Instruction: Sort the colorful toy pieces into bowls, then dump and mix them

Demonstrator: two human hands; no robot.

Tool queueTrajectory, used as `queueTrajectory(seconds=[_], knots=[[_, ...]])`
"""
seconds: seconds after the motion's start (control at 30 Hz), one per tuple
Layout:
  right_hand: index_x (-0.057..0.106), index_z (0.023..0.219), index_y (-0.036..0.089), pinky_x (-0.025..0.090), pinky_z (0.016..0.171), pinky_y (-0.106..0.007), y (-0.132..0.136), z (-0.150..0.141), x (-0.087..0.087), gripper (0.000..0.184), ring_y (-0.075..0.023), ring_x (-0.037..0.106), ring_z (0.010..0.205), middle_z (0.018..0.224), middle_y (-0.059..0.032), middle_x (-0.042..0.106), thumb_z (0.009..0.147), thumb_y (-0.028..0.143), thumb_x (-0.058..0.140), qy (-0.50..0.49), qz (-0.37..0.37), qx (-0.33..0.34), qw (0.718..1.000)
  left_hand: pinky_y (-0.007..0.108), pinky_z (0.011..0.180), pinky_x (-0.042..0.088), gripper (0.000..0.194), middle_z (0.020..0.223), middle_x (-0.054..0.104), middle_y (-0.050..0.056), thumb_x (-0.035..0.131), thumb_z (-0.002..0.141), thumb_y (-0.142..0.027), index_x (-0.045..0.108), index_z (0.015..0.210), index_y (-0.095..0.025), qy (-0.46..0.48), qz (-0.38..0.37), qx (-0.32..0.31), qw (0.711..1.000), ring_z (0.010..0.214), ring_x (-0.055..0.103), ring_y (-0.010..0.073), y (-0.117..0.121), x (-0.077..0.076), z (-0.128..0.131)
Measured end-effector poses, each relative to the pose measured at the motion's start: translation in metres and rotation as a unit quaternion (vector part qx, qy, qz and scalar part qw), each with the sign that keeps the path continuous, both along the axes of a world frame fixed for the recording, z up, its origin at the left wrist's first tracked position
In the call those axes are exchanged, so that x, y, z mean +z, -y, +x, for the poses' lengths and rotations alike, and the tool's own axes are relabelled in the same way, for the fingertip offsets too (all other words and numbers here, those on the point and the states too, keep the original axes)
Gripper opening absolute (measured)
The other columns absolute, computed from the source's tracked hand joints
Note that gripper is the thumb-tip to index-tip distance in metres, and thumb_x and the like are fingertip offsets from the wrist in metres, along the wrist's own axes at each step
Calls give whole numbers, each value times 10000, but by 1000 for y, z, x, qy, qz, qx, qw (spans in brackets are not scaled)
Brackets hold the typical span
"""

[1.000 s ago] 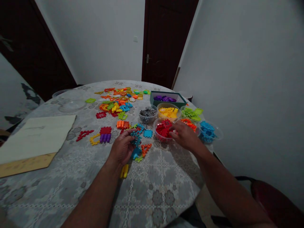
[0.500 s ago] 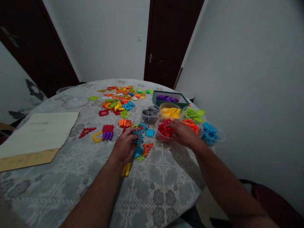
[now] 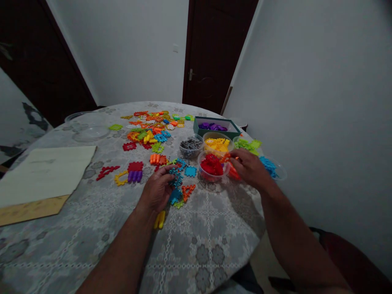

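"Head view shows both hands over the cloth-covered desk (image 3: pixel 199 228). Take the red tub (image 3: pixel 211 178) as our mark: where is the left hand (image 3: pixel 155 190)?"

"Left of the red tub and a little nearer the person. Its fingers are pinched on a blue toothed piece (image 3: pixel 175 178). Another blue piece (image 3: pixel 175 196) sits just below; whether the two are joined, I cannot tell."

"And the right hand (image 3: pixel 249 166)?"

"Right of the red tub, raised over a batch of orange pieces (image 3: pixel 234 173). Its fingers grip a small orange piece (image 3: pixel 226 157) near the red tub's right rim. I cannot tell if it touches the rim."

"What lies between the left hand and the red tub?"

"A flat blue square (image 3: pixel 190 171), just left of the tub, and an orange triangle (image 3: pixel 188 192), also left but nearer the person."

"Behind the red tub?"

"Grey pieces (image 3: pixel 191 143) behind and to the left, yellow pieces (image 3: pixel 217 144) directly behind, then a green box (image 3: pixel 202 131) holding purple pieces (image 3: pixel 214 127)."

"And farther left?"

"Well left of the red tub, a red square (image 3: pixel 135 166) next to a purple ribbed piece (image 3: pixel 135 176). Beyond those, farther left, lies a pale sheet (image 3: pixel 45 175)."
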State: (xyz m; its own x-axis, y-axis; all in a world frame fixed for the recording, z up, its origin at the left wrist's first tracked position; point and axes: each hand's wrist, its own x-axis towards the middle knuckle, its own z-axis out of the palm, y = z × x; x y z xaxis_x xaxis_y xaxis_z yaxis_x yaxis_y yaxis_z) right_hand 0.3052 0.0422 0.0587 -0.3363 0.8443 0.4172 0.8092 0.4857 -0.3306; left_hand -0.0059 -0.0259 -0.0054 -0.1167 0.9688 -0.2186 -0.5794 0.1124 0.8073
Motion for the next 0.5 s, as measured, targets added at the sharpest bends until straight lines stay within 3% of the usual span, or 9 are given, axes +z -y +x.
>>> queueTrajectory(seconds=[0.17, 0.3, 0.5], knots=[[742, 1285, 187, 544, 840, -374, -7, 61, 4, 414, -235, 706, 871, 1071, -96, 793, 958, 376, 571, -44, -10, -166, 985, 227, 649, 588, 413, 898, 762, 36, 889, 643, -141, 740, 1028, -158, -10, -1, 3, 1000, 715, 692, 132, -2, -2, 1], [772, 1229, 198, 535, 819, -368, -9, 93, -4, 403, -241, 720, 876, 1029, -91, 801, 947, 385, 553, -5, -53, -168, 984, 263, 677, 628, 433, 916, 744, 28, 951, 636, -182, 711, 996, -164, -29, 1, 8, 1000, 758, 708, 149, -3, -3, 4], [811, 1179, 218, 559, 825, -382, -22, 110, -27, 402, -261, 731, 893, 1038, -100, 811, 918, 372, 547, 1, -64, -178, 982, 329, 678, 656, 455, 873, 681, 6, 981, 635, -339, 683, 940, -177, -72, 6, 1, 997, 783, 678, 169, -1, -5, 7]])
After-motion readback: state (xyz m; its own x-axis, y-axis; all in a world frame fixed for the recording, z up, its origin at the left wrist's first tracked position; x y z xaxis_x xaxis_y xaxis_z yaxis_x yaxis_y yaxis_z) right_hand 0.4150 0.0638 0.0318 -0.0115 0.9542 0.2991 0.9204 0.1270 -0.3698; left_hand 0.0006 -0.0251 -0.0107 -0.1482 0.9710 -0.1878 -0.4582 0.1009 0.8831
